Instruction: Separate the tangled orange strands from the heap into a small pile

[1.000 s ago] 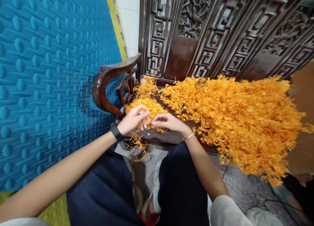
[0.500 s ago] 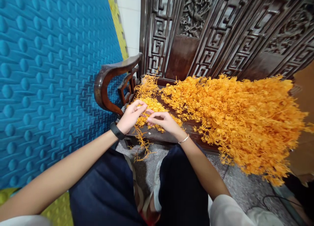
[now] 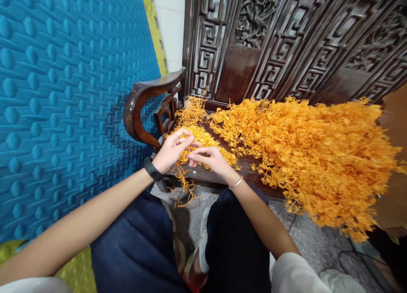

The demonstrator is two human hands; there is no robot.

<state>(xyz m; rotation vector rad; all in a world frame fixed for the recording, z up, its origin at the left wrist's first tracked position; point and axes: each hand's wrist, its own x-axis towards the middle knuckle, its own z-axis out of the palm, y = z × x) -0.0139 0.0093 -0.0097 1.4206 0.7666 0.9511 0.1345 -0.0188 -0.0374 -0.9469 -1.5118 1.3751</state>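
A small heap of orange plastic sprigs (image 3: pixel 203 141) lies at the left end of a dark wooden bench seat (image 3: pixel 219 174). My left hand (image 3: pixel 171 151), with a black wristband, rests over the heap's near edge, fingers curled round orange strands. My right hand (image 3: pixel 208 157), with a thin bracelet, meets it fingertip to fingertip, pinching the same strands. A few orange sprigs (image 3: pixel 184 187) dangle over the bench's front edge below my hands. A far larger pile of orange sprigs (image 3: pixel 318 153) covers the seat to the right.
A blue padded mat with raised bumps (image 3: pixel 63 93) stands on the left. The bench has a curved armrest (image 3: pixel 140 106) and a carved dark back (image 3: pixel 286 38). My knees in dark trousers (image 3: pixel 229 242) are below, over a grey floor (image 3: pixel 305 246).
Both hands have shifted slightly up and left over the small heap. My right hand has closed in on my left until the fingertips meet.
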